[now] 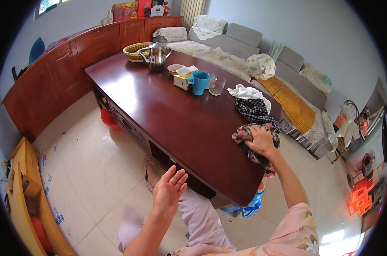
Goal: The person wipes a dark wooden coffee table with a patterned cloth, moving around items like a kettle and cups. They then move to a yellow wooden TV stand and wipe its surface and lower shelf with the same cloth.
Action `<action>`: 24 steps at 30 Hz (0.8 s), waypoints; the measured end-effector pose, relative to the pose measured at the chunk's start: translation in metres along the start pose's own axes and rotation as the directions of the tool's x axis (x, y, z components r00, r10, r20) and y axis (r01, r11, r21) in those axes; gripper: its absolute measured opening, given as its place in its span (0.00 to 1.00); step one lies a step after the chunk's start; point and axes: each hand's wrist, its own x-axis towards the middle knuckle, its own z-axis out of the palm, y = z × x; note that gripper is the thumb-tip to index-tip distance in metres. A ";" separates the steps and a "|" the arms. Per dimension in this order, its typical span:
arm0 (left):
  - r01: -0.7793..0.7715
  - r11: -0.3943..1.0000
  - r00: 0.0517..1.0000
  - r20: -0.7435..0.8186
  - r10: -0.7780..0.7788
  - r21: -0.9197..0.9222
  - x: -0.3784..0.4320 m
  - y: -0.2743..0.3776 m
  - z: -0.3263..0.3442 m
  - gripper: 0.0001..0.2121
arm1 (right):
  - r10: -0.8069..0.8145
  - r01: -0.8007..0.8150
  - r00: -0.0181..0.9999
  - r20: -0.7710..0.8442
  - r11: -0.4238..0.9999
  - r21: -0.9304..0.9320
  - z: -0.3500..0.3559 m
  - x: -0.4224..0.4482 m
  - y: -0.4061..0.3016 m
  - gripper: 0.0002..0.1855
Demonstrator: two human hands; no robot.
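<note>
My right hand (262, 140) is on a bunched floral cloth (243, 132) in black, grey and red at the right end of the dark wooden coffee table (180, 128). Its fingers curl into the fabric, and part of the cloth hangs over the table's edge. Just beyond it lie a black-and-white checked cloth (252, 108) and a crumpled white cloth (246, 92). My left hand (169, 192) is raised in front of the table's near side, palm turned up, fingers apart, with nothing in it.
A wicker basket (134, 52), steel teapot (157, 59), bowl (174, 68), tissue box (181, 82), blue mug (199, 84) and glass cup (217, 87) stand toward the table's far side. Behind is a grey sofa (244, 41). Blue-capped containers (252, 204) sit beneath the right corner.
</note>
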 end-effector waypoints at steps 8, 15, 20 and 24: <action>-0.028 0.999 0.998 -0.051 0.028 -0.018 0.002 0.006 -0.002 0.24 | 0.134 -0.133 0.989 0.066 0.991 -0.026 0.043 0.133 0.043 0.32; -0.015 0.999 1.000 -0.021 0.016 0.041 0.009 -0.004 0.008 0.23 | 0.260 -0.259 0.966 -0.013 0.954 -0.151 0.051 0.156 0.042 0.32; -0.083 0.986 0.996 -0.024 0.087 0.146 0.018 -0.016 0.018 0.23 | -0.162 0.157 0.975 -0.152 0.986 -0.047 0.018 0.075 -0.032 0.29; -0.141 0.970 0.985 -0.075 0.158 0.196 0.023 -0.025 0.023 0.20 | -0.391 0.431 0.886 -0.249 0.893 0.130 -0.019 -0.021 -0.067 0.31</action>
